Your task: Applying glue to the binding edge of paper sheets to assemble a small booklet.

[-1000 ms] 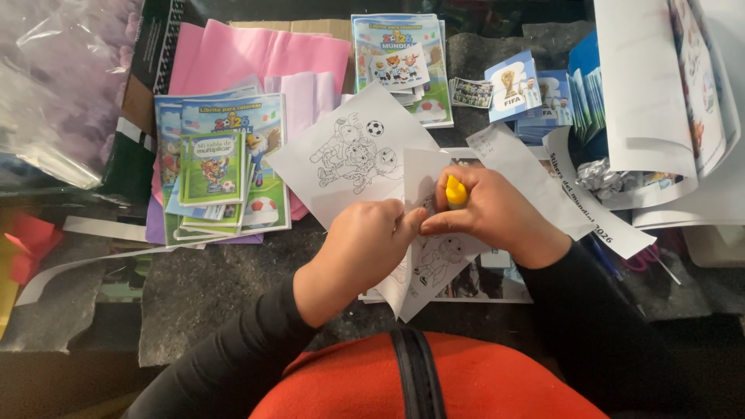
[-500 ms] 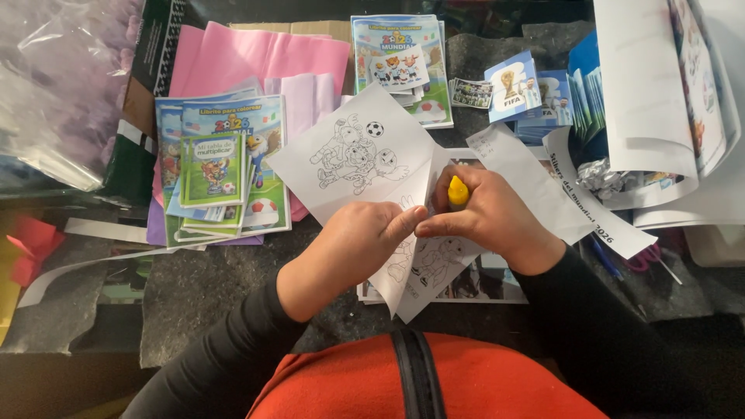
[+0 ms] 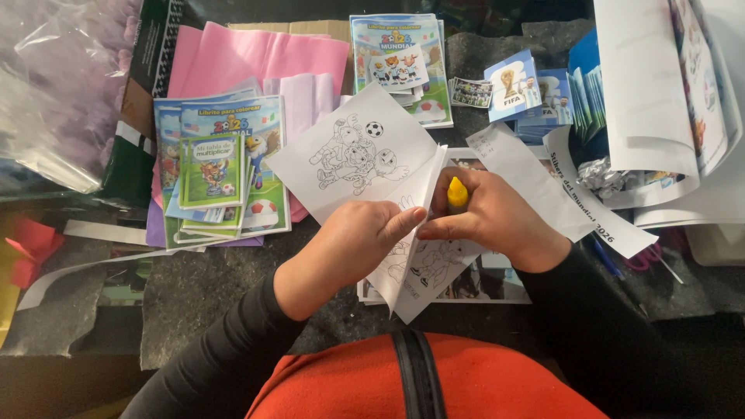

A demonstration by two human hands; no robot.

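Hands [image 3: 434, 229] pinching crowded, perhaps folded sheet [image 3: 365, 155]

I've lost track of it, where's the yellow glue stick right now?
In the head view, right of centre: the yellow glue stick is in the right hand, against the folded colouring sheet that the left hand pinches.

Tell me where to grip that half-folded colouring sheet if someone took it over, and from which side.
Probably the folded edge nearest the person, on the colouring sheet. The layers meet there in a stiff crease, where the left hand pinches now. Come from the lower left: the far flap lies flat on the booklets, so there is no edge to get under, and the right hand with its yellow tool blocks the right.
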